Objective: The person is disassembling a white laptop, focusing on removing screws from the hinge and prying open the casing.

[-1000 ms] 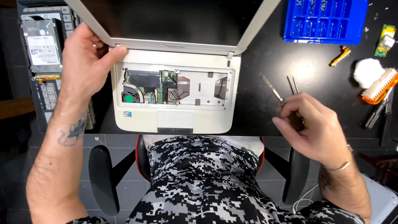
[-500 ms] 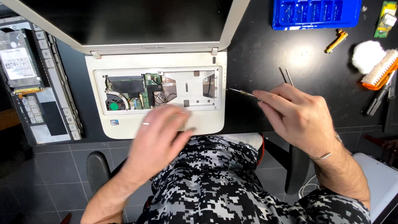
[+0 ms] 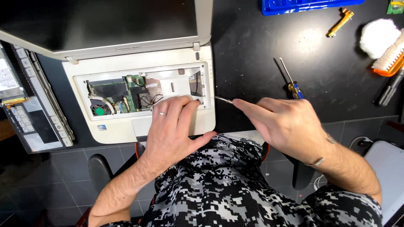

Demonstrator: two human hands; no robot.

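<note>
We see the thin metal tool (image 3: 224,100) lying nearly level, its long axis running from 3 o'clock to 9 o'clock, with the tip aimed toward 9 o'clock at the right edge of the white laptop base (image 3: 139,96). The tip sits just beside that edge, over the dark surface (image 3: 252,54). Our right hand (image 3: 286,124) grips the tool's rear end: its fingers (image 3: 248,107) are pinched together around the shaft, the rest of the hand curled loosely behind them.

Our left hand (image 3: 172,130) lies flat on the palm rest, fingers spread and relaxed, clasping nothing; the fingertips (image 3: 195,102) touch the lower rim of the opened keyboard bay, where a fan (image 3: 100,111) and green circuit board (image 3: 136,90) are exposed. The screen lid (image 3: 105,25) stands open toward 12 o'clock.

At 9 o'clock of the laptop, the removed keyboard (image 3: 33,105) lies close against the base, leaving little room there. At 3 o'clock the surface is open up to a screwdriver (image 3: 290,80) with a yellow-and-blue handle, its shaft pointing toward 11 o'clock, well apart from the tool. Farther toward 2 o'clock lie an orange brush (image 3: 389,59), a white pad (image 3: 376,35), a small yellow part (image 3: 341,21) and the edge of a blue tray (image 3: 303,5). The surface's near edge runs just under both wrists.
</note>
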